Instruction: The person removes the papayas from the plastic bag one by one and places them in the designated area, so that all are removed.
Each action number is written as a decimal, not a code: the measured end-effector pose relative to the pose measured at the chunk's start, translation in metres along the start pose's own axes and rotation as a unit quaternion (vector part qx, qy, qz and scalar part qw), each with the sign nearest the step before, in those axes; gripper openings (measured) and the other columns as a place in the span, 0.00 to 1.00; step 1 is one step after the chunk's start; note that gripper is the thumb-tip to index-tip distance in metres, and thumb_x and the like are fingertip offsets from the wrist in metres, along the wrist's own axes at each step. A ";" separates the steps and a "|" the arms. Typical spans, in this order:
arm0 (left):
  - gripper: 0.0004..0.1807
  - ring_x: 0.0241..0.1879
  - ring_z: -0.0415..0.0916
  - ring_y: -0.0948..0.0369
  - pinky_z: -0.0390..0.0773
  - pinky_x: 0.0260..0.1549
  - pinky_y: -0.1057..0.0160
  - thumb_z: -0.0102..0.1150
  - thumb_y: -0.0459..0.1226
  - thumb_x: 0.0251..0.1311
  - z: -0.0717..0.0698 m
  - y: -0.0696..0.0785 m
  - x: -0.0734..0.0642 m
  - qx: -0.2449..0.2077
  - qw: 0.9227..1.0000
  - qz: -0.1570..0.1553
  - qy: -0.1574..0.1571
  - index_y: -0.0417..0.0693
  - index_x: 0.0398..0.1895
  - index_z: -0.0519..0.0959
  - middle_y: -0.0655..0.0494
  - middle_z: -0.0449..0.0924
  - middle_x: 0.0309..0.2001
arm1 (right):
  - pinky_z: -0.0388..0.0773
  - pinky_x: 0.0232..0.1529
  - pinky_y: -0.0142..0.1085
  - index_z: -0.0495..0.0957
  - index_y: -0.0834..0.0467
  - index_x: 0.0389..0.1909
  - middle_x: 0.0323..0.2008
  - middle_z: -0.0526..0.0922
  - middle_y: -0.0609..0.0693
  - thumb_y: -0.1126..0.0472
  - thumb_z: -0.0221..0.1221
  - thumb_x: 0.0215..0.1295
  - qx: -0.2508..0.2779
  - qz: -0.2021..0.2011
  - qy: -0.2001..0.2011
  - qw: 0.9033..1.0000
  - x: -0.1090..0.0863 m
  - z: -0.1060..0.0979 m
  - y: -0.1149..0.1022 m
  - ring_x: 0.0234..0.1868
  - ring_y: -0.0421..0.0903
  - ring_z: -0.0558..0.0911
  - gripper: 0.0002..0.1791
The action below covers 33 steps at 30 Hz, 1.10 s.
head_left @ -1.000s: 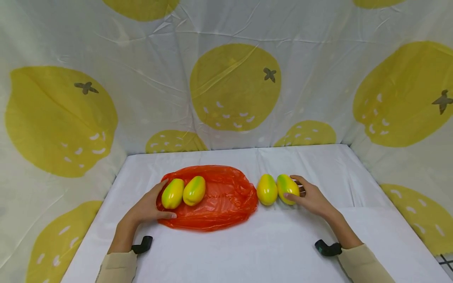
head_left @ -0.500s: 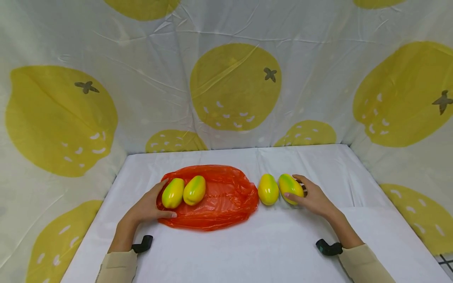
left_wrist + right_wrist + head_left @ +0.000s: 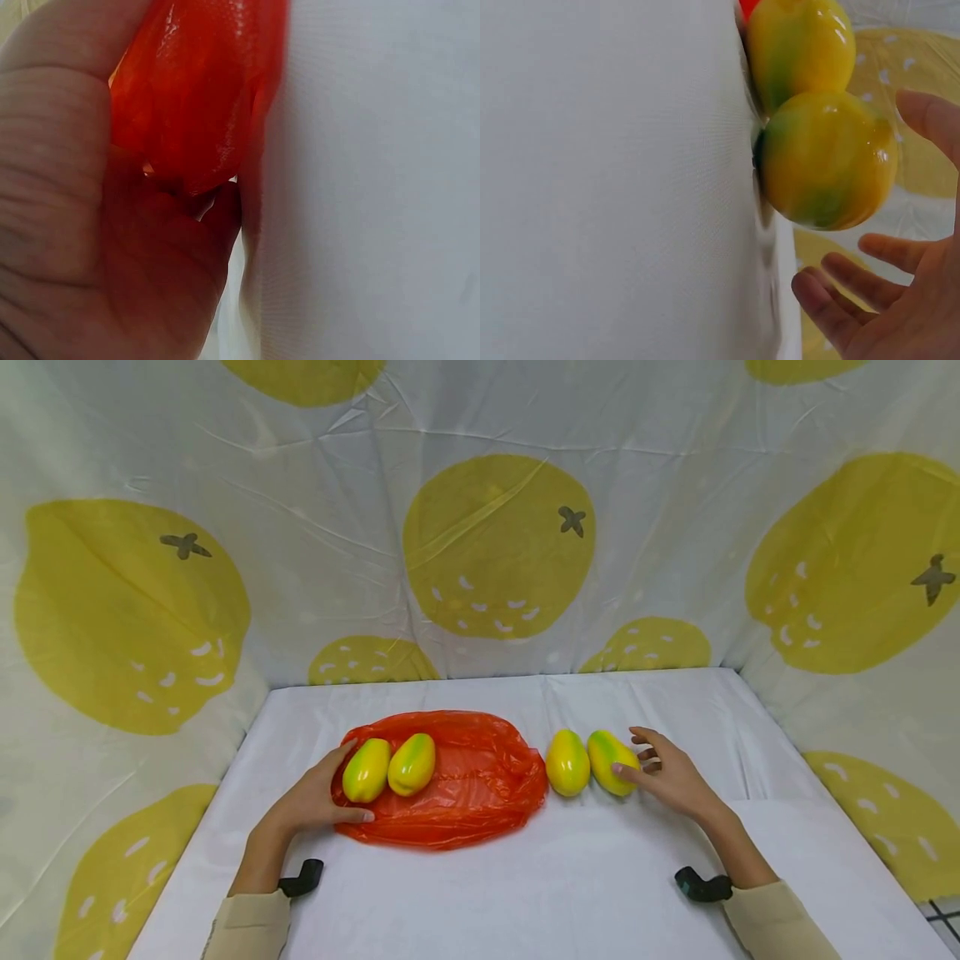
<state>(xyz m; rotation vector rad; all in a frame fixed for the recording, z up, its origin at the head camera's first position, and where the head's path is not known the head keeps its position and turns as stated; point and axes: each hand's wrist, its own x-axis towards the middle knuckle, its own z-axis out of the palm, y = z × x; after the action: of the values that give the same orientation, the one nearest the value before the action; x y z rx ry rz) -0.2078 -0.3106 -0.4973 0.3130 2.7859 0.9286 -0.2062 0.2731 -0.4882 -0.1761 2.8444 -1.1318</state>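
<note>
A red plastic bag (image 3: 471,789) lies spread on the white-covered table, with two glossy yellow-green toy papayas, a left one (image 3: 367,770) and a right one (image 3: 412,764), on its left part. My left hand (image 3: 315,793) holds the bag's left end, thumb on the near side and fingers on the far side; the left wrist view shows red plastic (image 3: 195,90) between them. Right of the bag, two more papayas stand side by side, an inner one (image 3: 567,763) and an outer one (image 3: 611,760). Beside the outer one, my right hand (image 3: 667,772) is spread, its fingers apart from the fruit in the right wrist view.
White cloth (image 3: 480,902) covers the table. Behind and at both sides hang pale curtains (image 3: 660,527) printed with big yellow lemons. A black wrist device (image 3: 701,885) sits on the right forearm and another (image 3: 302,878) on the left.
The outer papaya shifted slightly right in my right hand, then settled back next to its neighbour as the fingers opened and drew away rightward. My left hand and the bag stayed in place.
</note>
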 end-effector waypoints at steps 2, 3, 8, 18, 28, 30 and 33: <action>0.71 0.75 0.58 0.39 0.69 0.65 0.28 0.80 0.62 0.39 0.000 0.000 0.000 -0.001 1.000 -0.003 0.000 0.49 0.83 0.49 0.41 0.57 0.79 | 0.78 0.62 0.59 0.58 0.59 0.78 0.70 0.70 0.64 0.35 0.64 0.66 0.005 -0.006 0.003 1.000 0.000 -0.001 -0.001 0.62 0.62 0.77 0.49; 0.71 0.75 0.58 0.39 0.69 0.65 0.28 0.80 0.62 0.39 0.000 0.000 0.000 -0.003 1.000 -0.003 0.001 0.49 0.83 0.49 0.41 0.57 0.79 | 0.77 0.63 0.60 0.58 0.59 0.78 0.71 0.70 0.64 0.35 0.64 0.67 0.007 -0.009 0.004 1.000 0.001 -0.002 -0.001 0.63 0.63 0.77 0.49; 0.71 0.74 0.58 0.39 0.69 0.64 0.28 0.80 0.61 0.39 0.000 0.000 0.000 -0.002 1.000 -0.001 0.002 0.49 0.83 0.49 0.42 0.57 0.78 | 0.74 0.66 0.62 0.59 0.60 0.77 0.71 0.69 0.64 0.37 0.63 0.68 0.017 -0.022 0.013 1.000 0.001 -0.005 -0.005 0.66 0.64 0.74 0.47; 0.70 0.74 0.59 0.39 0.71 0.63 0.29 0.80 0.62 0.39 0.002 0.000 0.000 0.003 1.000 0.004 0.006 0.47 0.82 0.50 0.41 0.59 0.77 | 0.74 0.66 0.63 0.61 0.58 0.77 0.71 0.69 0.64 0.40 0.63 0.69 0.025 -0.034 0.029 0.999 0.003 -0.008 -0.004 0.67 0.65 0.72 0.43; 0.71 0.74 0.60 0.40 0.73 0.63 0.30 0.81 0.63 0.38 0.003 -0.003 0.001 0.004 1.000 0.001 0.008 0.48 0.82 0.50 0.42 0.59 0.77 | 0.74 0.66 0.63 0.61 0.58 0.76 0.72 0.69 0.61 0.41 0.62 0.70 0.022 -0.052 0.041 0.998 0.005 -0.009 -0.006 0.67 0.65 0.72 0.42; 0.71 0.74 0.60 0.40 0.73 0.63 0.30 0.81 0.62 0.38 0.002 -0.002 0.001 0.005 1.000 0.000 0.008 0.48 0.82 0.50 0.42 0.59 0.77 | 0.74 0.66 0.62 0.62 0.58 0.76 0.72 0.69 0.61 0.42 0.63 0.70 0.023 -0.056 0.044 0.997 0.006 -0.009 -0.008 0.67 0.64 0.72 0.41; 0.71 0.73 0.60 0.39 0.73 0.63 0.30 0.80 0.62 0.38 0.002 -0.002 0.001 0.009 1.000 0.001 0.007 0.48 0.82 0.50 0.41 0.59 0.77 | 0.74 0.66 0.62 0.62 0.58 0.76 0.71 0.70 0.61 0.43 0.63 0.70 0.025 -0.065 0.047 0.996 0.007 -0.010 -0.011 0.67 0.64 0.72 0.41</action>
<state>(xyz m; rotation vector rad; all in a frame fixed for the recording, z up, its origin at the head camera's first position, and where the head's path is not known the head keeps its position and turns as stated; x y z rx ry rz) -0.2086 -0.3105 -0.5006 0.3137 2.8080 0.9115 -0.2132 0.2709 -0.4738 -0.3156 2.9203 -1.2679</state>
